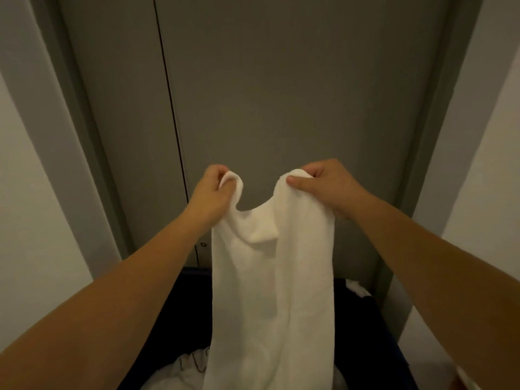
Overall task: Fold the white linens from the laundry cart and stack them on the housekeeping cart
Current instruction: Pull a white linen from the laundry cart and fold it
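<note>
Towel: a white towel (270, 291) hung unfolded above the dark laundry cart (363, 313).
Hands: left hand (213, 190) and right hand (323, 184) each pinched a top corner.
Remaining: folding, stacking; more linens (180, 372) waited in the cart.

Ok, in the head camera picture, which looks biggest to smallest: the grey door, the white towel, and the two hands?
1. grey door
2. white towel
3. left hand and right hand: they look about alike, so I won't rank them.
</note>
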Available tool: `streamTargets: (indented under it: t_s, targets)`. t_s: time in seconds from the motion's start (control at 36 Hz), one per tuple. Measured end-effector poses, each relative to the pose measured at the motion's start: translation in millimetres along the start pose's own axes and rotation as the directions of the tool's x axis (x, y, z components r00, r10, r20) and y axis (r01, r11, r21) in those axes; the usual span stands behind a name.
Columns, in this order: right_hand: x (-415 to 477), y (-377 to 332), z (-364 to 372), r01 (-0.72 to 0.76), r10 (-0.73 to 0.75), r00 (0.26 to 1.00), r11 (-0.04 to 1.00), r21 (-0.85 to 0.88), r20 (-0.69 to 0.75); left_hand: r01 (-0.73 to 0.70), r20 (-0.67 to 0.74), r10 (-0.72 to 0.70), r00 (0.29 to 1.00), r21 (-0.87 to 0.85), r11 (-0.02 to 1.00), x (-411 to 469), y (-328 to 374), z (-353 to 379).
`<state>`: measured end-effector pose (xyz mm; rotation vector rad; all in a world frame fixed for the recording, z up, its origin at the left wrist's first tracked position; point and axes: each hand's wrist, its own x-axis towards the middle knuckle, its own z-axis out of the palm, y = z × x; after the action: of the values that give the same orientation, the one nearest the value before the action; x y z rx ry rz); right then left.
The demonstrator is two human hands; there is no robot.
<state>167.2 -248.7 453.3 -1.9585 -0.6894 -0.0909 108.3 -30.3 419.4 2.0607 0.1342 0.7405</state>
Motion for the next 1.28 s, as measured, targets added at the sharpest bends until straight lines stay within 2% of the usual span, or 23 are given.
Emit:
streamTargets:
  t_s: [0.06,0.14,0.22,0.28,0.36,0.5,0.61,0.69,0.81,0.89,0.94,1.03,1.08,1.19,1.28]
  targets:
    - [0.8,-1.0,6.8,0.041,-0.041,0.999,0.999,-0.028,0.024,-0.023,0.148,0.037,0.988,-0.093,0.995,-8.7,8.4,12.5]
    - [-3.6,3.2,15.6,0.087,-0.090,0.993,0.995,0.043,0.081,-0.018,0.382,0.059,0.922,-0.110,0.994,-17.8,14.5,23.5]
    - [-9.0,6.9,21.8,0.123,-0.127,0.982,0.992,0.037,0.140,-0.024,0.453,0.050,0.890,-0.063,0.998,-24.5,13.8,32.6]
    - [-11.0,9.6,21.9,0.137,-0.139,0.983,0.990,0.026,0.123,-0.023,0.404,0.014,0.915,0.017,1.000,-25.4,13.2,35.7]
    - [-13.1,21.8,16.6,0.135,-0.128,0.987,0.988,-0.073,0.096,-0.042,0.239,0.002,0.971,0.162,0.986,-19.4,15.0,32.4]
    - [-27.8,76.5,29.4,-0.101,0.140,0.963,0.980,-0.174,0.229,-0.143,0.009,0.143,0.990,0.147,0.979,-0.9,39.0,12.8]
    - [-47.9,126.4,52.8,-0.239,0.262,0.910,0.965,-0.112,0.322,-0.213,-0.056,0.223,0.973,0.152,0.965,15.5,58.1,-8.6]
    - [-60.2,145.5,60.4,-0.294,0.290,0.895,0.955,-0.042,0.338,-0.226,-0.106,0.244,0.964,0.159,0.961,26.0,59.7,-24.5]
    - [-70.0,162.3,68.3,-0.347,0.297,0.898,0.932,0.109,0.324,-0.161,-0.193,0.197,0.961,0.186,0.969,35.9,41.9,-38.4]
    - [-75.8,172.0,73.9,-0.296,0.272,0.925,0.954,0.052,0.264,-0.071,-0.220,0.118,0.968,0.213,0.975,38.3,22.0,-41.5]
    - [-73.8,171.7,70.3,-0.263,0.254,0.956,0.964,0.043,0.150,0.009,-0.194,0.047,0.980,0.278,0.960,37.3,6.8,-44.6]
    - [-60.9,159.0,54.1,-0.200,0.209,0.977,0.968,0.150,-0.047,0.085,-0.111,-0.045,0.993,0.382,0.920,26.9,-20.6,-49.6]
    - [-50.4,138.1,39.7,-0.143,0.160,0.983,0.976,0.167,-0.092,0.108,-0.035,-0.104,0.994,0.440,0.891,16.7,-39.1,-48.5]
    - [-26.6,80.4,16.7,0.004,-0.004,1.000,1.000,0.003,-0.007,0.092,0.120,-0.156,0.980,0.418,0.904,-3.2,-56.7,-29.7]
    - [-10.9,44.9,14.5,0.084,-0.064,0.987,0.987,-0.136,0.144,0.053,0.279,-0.129,0.952,0.265,0.963,-16.5,-42.1,-6.1]
